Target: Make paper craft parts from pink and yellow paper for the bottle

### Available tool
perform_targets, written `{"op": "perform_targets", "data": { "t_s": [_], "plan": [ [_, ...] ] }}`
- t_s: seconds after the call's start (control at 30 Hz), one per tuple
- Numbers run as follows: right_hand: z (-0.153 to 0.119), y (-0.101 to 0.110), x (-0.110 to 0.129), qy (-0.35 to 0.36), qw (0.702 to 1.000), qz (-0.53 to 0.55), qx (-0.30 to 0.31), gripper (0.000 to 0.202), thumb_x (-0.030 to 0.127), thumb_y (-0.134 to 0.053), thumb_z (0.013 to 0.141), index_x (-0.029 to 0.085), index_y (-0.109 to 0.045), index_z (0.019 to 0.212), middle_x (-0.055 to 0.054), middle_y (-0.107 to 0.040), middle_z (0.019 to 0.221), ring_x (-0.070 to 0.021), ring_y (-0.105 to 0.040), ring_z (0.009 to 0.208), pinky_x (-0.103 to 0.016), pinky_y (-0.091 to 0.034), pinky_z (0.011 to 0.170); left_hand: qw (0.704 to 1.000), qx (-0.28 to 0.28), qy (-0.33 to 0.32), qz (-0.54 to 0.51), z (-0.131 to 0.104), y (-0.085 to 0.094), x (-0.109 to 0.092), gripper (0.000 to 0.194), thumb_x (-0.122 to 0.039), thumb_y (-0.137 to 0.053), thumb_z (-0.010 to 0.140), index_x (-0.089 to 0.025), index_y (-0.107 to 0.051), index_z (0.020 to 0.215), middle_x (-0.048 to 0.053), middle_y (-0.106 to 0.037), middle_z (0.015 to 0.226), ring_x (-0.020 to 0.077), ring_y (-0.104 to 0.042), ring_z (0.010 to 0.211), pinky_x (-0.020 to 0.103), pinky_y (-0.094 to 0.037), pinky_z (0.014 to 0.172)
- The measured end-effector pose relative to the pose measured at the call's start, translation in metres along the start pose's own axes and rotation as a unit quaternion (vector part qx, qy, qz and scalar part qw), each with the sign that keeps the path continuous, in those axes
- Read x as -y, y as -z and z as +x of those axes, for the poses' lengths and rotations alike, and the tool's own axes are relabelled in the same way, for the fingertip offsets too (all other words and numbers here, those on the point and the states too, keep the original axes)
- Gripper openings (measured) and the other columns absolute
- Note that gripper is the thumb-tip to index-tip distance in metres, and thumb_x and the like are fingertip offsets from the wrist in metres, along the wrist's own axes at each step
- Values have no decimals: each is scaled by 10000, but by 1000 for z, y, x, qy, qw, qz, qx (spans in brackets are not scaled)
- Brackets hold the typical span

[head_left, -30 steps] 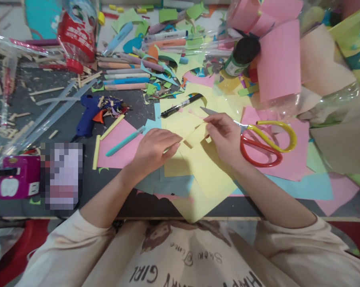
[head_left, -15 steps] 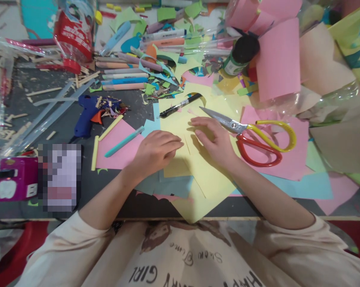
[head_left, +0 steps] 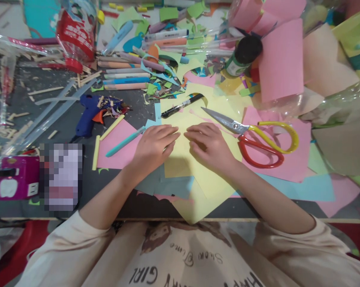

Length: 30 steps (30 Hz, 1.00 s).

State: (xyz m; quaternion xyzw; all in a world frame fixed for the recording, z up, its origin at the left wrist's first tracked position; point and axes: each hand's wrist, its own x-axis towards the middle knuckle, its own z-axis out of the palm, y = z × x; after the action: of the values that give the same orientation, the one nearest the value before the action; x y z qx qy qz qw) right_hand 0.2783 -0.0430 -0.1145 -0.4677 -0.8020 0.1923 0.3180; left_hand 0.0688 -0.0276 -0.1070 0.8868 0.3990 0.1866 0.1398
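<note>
My left hand (head_left: pixel 157 145) rests on the left side of a pale yellow paper sheet (head_left: pixel 203 175), fingers stretched toward the right and thumb apart below them. Facing it, my right hand (head_left: pixel 208 145) lies on the same sheet with fingers extended leftward and slightly bent. A small gap separates the two sets of fingertips. Whether paper is tucked under the fingers is hidden. Beyond the hands lies a black marker (head_left: pixel 182 105). To the right of my right hand, large scissors (head_left: pixel 235 126) with yellow and red handles lie partly spread. A teal paper tube (head_left: pixel 125 142) is beside my left hand.
Pink paper (head_left: pixel 117 147) edged with yellow rolls lies left, near a blue glue gun (head_left: pixel 85 115). A blurred phone-like object (head_left: pixel 63 177) and purple box (head_left: pixel 17 177) stand further left. Markers (head_left: pixel 127 79), scraps, a black-capped bottle (head_left: pixel 242 56) and a pink cylinder (head_left: pixel 283 59) fill the back.
My right hand has shifted slightly left and down, its fingers now flatter on the yellow paper. My left hand has moved slightly up. The narrow paper edge between them no longer shows.
</note>
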Motion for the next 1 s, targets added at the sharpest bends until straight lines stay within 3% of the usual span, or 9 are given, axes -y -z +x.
{"op": "perform_targets", "data": {
  "t_s": [1.0],
  "plan": [
    [-1, 2, 1, -10, 1000, -11, 27, 250, 186, -555, 857, 269, -731, 1014, -60, -741, 1060, -276, -648, 991, -494, -487, 897, 1000, 15, 10, -25, 0, -1, 1, 324, -224, -440, 974, -204, -684, 1186, 87, -672, 1309, 266, -602, 1261, 470, -506, 1035]
  ]
}}
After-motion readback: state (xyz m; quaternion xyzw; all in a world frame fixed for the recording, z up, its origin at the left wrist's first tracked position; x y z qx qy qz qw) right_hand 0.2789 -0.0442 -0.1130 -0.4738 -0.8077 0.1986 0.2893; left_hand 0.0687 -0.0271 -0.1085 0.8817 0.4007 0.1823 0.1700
